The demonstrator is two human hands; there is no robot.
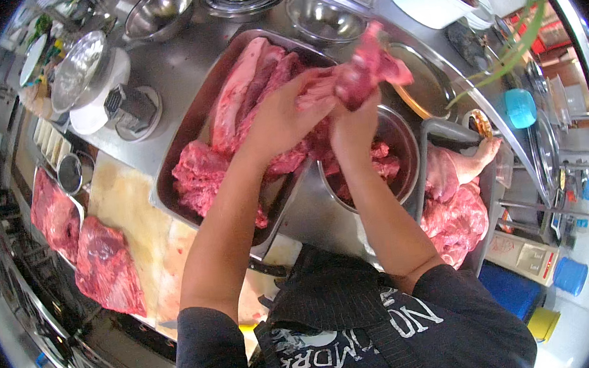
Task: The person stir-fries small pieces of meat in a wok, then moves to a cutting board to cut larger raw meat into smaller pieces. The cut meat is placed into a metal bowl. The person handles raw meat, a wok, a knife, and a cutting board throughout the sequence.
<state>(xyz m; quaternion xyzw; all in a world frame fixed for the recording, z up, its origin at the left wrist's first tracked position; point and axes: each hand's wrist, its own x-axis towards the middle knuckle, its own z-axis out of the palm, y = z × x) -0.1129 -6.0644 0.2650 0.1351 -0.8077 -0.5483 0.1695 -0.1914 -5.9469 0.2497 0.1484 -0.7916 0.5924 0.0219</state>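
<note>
A blurred piece of raw meat (361, 74), perhaps with a bone end, is held up above a metal tray (172, 102) and a round steel bowl (412, 151). My right hand (355, 125) grips it from below. The fingers of my left hand (288, 118) reach to its left side and seem to hold it too, though blur hides the fingertips. In the tray lie a long fatty slab of meat (235, 96) and a ragged red chunk (200, 172). Smaller scraps of meat (385, 164) fill part of the bowl, half hidden by my right forearm.
A grey tub (421, 172) holds pale meat with a shank (456, 205) to the right. On the left, a stained cutting board (119, 190) carries a large red cut (106, 268). A knife handle (268, 268) shows near my body. Steel bowls (161, 10) line the back.
</note>
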